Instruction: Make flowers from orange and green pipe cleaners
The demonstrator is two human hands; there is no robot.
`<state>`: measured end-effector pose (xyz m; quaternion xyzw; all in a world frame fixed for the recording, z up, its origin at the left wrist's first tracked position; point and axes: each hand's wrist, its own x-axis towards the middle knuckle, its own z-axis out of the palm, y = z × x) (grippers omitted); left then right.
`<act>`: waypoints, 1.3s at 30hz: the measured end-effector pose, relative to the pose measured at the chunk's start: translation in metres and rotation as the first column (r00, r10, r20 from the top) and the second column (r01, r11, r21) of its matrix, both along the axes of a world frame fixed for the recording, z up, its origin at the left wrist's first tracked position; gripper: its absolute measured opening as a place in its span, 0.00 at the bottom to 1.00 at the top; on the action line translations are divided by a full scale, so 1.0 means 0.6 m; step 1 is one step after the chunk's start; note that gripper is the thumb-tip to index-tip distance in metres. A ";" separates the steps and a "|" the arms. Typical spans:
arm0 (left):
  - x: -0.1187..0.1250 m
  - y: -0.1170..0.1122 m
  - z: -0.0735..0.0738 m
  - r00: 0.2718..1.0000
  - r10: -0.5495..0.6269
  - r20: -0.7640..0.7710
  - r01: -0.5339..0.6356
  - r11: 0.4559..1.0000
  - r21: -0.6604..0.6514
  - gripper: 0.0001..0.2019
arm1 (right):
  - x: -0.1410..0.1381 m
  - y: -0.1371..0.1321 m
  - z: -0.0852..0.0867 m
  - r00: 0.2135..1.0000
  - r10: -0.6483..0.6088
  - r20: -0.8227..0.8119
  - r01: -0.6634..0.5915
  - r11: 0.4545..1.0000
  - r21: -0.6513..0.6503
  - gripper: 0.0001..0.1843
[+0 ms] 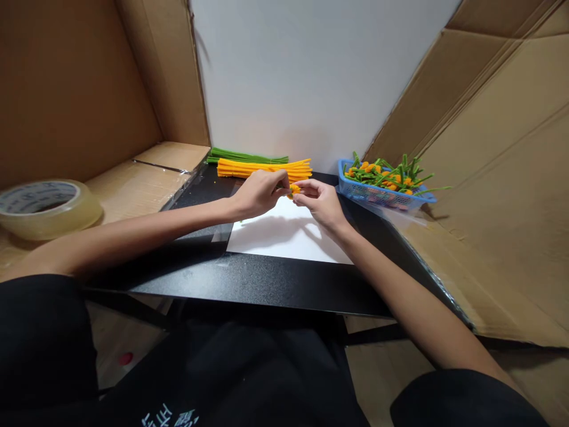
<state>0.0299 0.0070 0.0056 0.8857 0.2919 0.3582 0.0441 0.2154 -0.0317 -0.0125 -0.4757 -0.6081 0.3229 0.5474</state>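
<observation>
- Nearest on my head cam: black top (pixel 186 379) on the person, w/ white print (pixel 171 416) upside down to me. Can't read it, no brand I can make out.
- Small red spot (pixel 125 358) on the floor, below the table, L side.
- Black table (pixel 249 284) runs across the view, w/ a white paper sheet (pixel 284 234) lying on it.
- L hand (pixel 260 194) and R hand (pixel 317 204) are up over the far edge of the sheet, fingertips together, both clamped on a small orange pipe-cleaner piece (pixel 293 191).
- Obj location: btwn the two hands, held off the paper. Fingers hide most of it, so can't tell its exact shape.
- Step, my read: fine pinching/shaping of that piece by hand.
- Next move calls for a steady pinch, since the piece is small and mostly covered.
- Just behind the hands: orange pipe-cleaner bundle (pixel 262 169), w/ green pipe-cleaner bundle (pixel 246 156) beyond it, near the wall.
- R side: blue plastic basket (pixel 377 198) on the table corner, holding orange-and-green pipe-cleaner items (pixel 382 175).
- L side: roll of clear tape (pixel 44 209) on cardboard, no readable label.
- Furthest: cardboard sheets (pixel 484 148) on the R, white wall (pixel 284 77) at the back.
</observation>
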 end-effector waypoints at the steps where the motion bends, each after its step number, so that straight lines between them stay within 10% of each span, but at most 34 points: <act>1: 0.000 -0.001 0.001 1.000 -0.005 -0.007 0.005 1.000 0.007 0.02 | 0.000 0.002 0.000 1.000 -0.005 0.021 0.005 1.000 0.008 0.15; 14: -0.006 0.009 0.018 0.993 -0.100 0.064 0.113 0.960 -0.255 0.02 | 0.010 -0.005 0.014 0.980 0.037 0.195 -0.054 0.995 0.085 0.14; 21: -0.011 0.016 0.022 0.996 0.046 0.075 -0.051 0.997 0.062 0.04 | 0.011 0.004 -0.001 0.996 0.015 -0.088 -0.020 0.998 -0.053 0.08; 31: -0.023 0.023 0.054 0.962 -0.229 0.150 0.260 0.937 -0.234 0.10 | 0.007 -0.022 0.006 0.966 0.001 0.258 -0.096 0.930 0.356 0.12; 35: -0.030 0.014 0.074 0.982 -0.149 0.119 0.144 0.988 0.050 0.11 | 0.005 -0.031 0.013 0.933 -0.150 0.328 -0.044 0.855 0.517 0.08; 39: -0.028 -0.005 0.082 0.987 -0.143 0.070 0.110 0.931 0.349 0.12 | 0.004 -0.038 0.021 0.898 -0.282 0.337 -0.022 0.737 0.676 0.06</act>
